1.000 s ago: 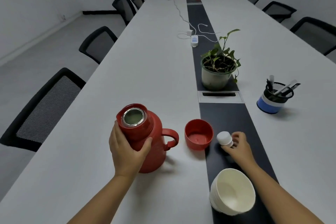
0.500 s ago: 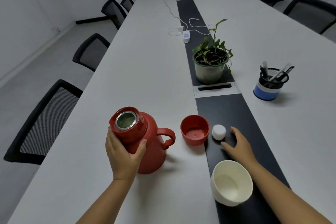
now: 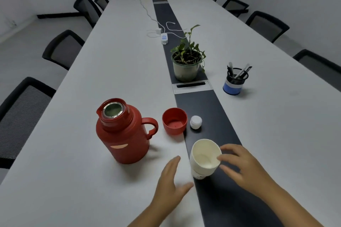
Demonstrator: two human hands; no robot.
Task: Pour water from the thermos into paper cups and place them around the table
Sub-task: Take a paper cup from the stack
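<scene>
A red thermos (image 3: 123, 132) stands open on the white table (image 3: 110, 72), its steel mouth uncovered and its handle pointing right. Its red cap (image 3: 174, 120) lies mouth-up beside it, with the white stopper (image 3: 196, 121) just to the right on the dark centre strip (image 3: 206, 108). A stack of white paper cups (image 3: 203, 158) stands nearer me on that strip. My right hand (image 3: 243, 169) pinches the top cup's rim at its right side, index on the rim and thumb below. My left hand (image 3: 170, 182) hovers open just left of the stack, apart from it.
A potted plant (image 3: 187, 64) sits on the strip beyond the cable hatch (image 3: 191, 86). A blue pen holder (image 3: 234, 82) stands at the right. White cables and a charger (image 3: 163, 37) lie farther up. Black chairs (image 3: 22, 116) line both long edges.
My left hand let go of the thermos and moved right toward the cup stack. My right hand left the stopper on the strip and drew back to the cups' rim.
</scene>
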